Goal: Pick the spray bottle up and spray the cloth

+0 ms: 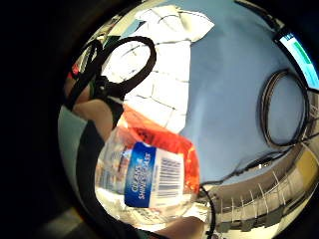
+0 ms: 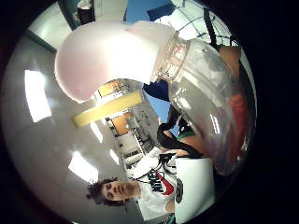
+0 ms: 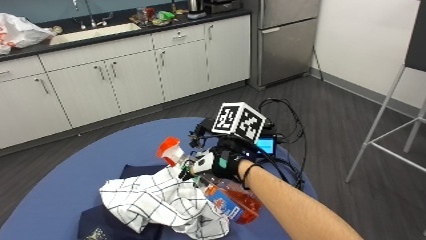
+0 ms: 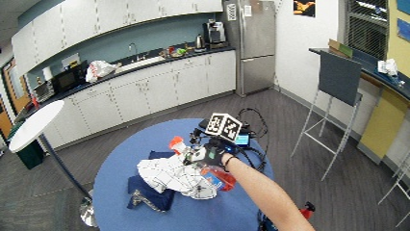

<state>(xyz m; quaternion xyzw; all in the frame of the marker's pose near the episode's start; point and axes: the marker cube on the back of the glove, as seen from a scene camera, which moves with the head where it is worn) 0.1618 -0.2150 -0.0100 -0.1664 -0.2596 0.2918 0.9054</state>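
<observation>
My gloved right hand (image 3: 223, 162) grips the spray bottle (image 3: 234, 204) around its neck and holds it tilted above the blue round table (image 3: 56, 200). The bottle has orange liquid, a blue label (image 1: 144, 174) and an orange and white spray head (image 3: 170, 150). The head points over the crumpled white checked cloth (image 3: 156, 200), which lies on the table right beside the bottle. In both palm views the clear bottle (image 2: 201, 93) fills much of the picture, with the cloth (image 1: 162, 74) beyond it. The wide outside view shows hand (image 4: 211, 155), bottle (image 4: 221, 182) and cloth (image 4: 172, 177) near the table's middle.
A dark blue cloth (image 3: 93, 220) lies under the white one. Behind the hand, a small black device with coiled cables (image 3: 269, 142) sits on the table. A tall stool (image 3: 393, 130) stands to the right, and a white round table (image 4: 32, 126) to the left.
</observation>
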